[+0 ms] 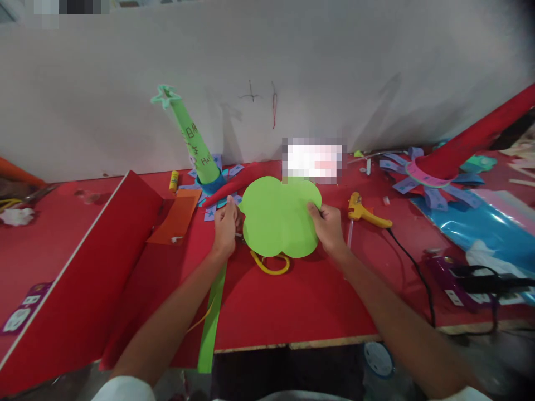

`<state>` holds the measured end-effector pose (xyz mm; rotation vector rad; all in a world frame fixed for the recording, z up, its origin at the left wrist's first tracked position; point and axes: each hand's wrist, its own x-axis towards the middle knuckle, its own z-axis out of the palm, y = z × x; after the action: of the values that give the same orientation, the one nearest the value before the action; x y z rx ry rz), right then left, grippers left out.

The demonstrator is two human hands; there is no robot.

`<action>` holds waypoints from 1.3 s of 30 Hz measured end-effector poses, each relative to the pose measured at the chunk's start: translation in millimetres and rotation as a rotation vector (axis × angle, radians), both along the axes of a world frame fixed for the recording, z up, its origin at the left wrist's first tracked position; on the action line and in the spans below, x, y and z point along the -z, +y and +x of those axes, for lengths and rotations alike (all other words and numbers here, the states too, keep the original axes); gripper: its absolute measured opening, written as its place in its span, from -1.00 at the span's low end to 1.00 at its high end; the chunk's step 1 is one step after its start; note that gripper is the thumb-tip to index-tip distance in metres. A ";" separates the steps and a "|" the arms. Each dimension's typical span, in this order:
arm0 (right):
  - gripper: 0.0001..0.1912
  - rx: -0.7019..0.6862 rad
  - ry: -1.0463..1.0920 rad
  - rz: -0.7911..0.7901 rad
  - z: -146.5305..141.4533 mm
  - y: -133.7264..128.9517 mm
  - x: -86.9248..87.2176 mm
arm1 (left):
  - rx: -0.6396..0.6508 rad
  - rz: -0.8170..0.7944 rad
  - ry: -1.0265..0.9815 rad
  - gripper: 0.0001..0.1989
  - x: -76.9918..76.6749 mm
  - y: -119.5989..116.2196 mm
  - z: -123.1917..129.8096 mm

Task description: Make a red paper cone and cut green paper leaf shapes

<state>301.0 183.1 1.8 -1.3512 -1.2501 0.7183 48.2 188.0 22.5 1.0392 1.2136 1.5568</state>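
A bright green paper cutout [282, 217] with rounded, scalloped lobes is held up over the red tabletop. My right hand [329, 225] pinches its right edge, thumb on the near face. At the opposite edge, my left hand [226, 227] is closed with its thumb up, and its fingertips are partly hidden. Below the cutout shows a yellow loop handle [271, 270], apparently of scissors, the rest covered by the paper. A long green paper strip [214, 323] lies under my left forearm and hangs past the table's front edge.
A yellow glue gun [368, 213] with a black cord lies on the right. Behind stand a green paper cone [194, 142] and a red cone [476, 133]. A folded red board [83, 278] rises at left, near an orange sheet [175, 216] and a glue stick [174, 181].
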 end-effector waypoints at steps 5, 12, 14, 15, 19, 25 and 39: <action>-0.25 0.006 -0.039 0.028 -0.7 -0.6 -1.7 | -0.007 0.046 -0.047 -0.22 -5.8 0.6 -0.3; -0.23 0.033 -0.037 0.053 0.5 0.2 -2.1 | 0.152 0.098 0.142 -0.50 5.9 1.3 1.4; -0.22 0.034 -0.025 0.061 1.0 0.5 -2.4 | 0.243 0.082 0.203 -0.48 10.7 1.3 2.0; -0.23 0.014 -0.007 0.068 0.8 0.3 -3.0 | 0.266 0.071 0.233 -0.48 13.0 1.4 2.0; -0.37 -0.190 0.045 0.085 -2.7 -1.9 -4.8 | 0.182 0.092 0.283 -0.46 18.6 2.5 0.1; -0.48 -0.287 -0.030 0.028 -6.5 -1.0 2.6 | 0.264 0.191 0.194 -0.48 12.2 -2.9 2.8; -0.52 -0.438 0.210 -0.032 -17.0 -3.6 9.4 | 0.460 0.298 0.517 -0.69 15.9 -9.4 10.1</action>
<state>284.1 179.5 -7.6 -1.0013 -1.3808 1.1580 58.3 178.7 6.5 1.8540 0.9778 1.1554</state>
